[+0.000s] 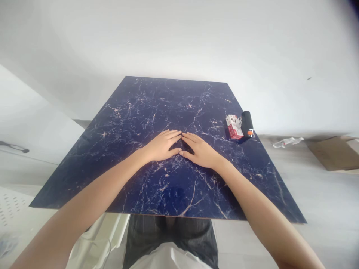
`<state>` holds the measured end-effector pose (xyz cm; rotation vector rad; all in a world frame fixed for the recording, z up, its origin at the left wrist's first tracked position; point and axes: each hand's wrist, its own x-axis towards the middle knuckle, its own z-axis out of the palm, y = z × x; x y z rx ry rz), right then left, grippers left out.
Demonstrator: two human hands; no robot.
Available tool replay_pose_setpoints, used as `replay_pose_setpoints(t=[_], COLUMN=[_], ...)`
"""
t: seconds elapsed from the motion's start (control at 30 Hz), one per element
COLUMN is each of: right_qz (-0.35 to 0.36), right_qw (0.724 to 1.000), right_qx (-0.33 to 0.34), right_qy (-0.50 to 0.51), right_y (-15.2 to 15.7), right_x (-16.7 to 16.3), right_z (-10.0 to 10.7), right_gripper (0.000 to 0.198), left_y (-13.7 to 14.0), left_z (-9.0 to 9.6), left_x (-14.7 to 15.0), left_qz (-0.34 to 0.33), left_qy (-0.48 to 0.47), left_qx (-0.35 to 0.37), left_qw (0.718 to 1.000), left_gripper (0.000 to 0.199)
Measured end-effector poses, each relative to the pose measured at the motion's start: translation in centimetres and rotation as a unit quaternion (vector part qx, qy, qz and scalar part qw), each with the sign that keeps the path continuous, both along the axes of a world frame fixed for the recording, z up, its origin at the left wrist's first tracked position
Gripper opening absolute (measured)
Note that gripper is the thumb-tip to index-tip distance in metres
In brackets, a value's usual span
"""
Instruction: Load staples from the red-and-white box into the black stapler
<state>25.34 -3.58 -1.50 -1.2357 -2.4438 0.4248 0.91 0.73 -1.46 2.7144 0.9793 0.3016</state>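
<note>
My left hand (164,145) lies flat on the dark blue marbled tabletop (162,101), palm down, holding nothing. Mirroring it, my right hand (199,150) rests palm down on the same surface, also holding nothing. Fingertips and thumb tips of the two hands meet or nearly meet in the middle of the table. To the right of my right hand, apart from it, stands a small white and red box (234,127). Close beside the box is a black cylinder (247,124) with an orange and white label near its lower end.
A pale wall (179,37) rises behind the table. On the floor to the right lie a cardboard box (336,153) and a white object (288,142) of unclear kind. A white slatted piece (112,228) stands below the front left edge.
</note>
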Motion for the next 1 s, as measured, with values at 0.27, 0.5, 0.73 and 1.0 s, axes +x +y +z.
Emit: replay_pose_setpoints(t=[0.27,0.5,0.73,1.0], right_qz=[0.004,-0.225,-0.581,-0.577], right_qw=[1.0,0.963,0.813,0.814], right_qx=[-0.003,0.138,0.03,-0.042], right_qy=[-0.002,0.053,0.027,-0.054], right_y=[-0.2,0.7,2.7,3.0], right_x=[-0.3,3.6,13.2,14.9], right_z=[0.1,3.1,3.5,3.4], right_gripper=[0.073,0.054,0.085,0.036], left_y=[-0.1,0.4,1.0,1.1], left_z=[0.0,2.7,2.8,2.8], left_x=[0.1,-1.7,-2.9,-3.2], left_qz=[-0.005,0.122,0.164,0.113], left_qy=[-0.002,-0.194,-0.203,-0.127], left_qx=[0.013,0.184,0.17,0.222], left_qw=[1.0,0.956,0.95,0.96], left_gripper=[0.066,0.044,0.045,0.046])
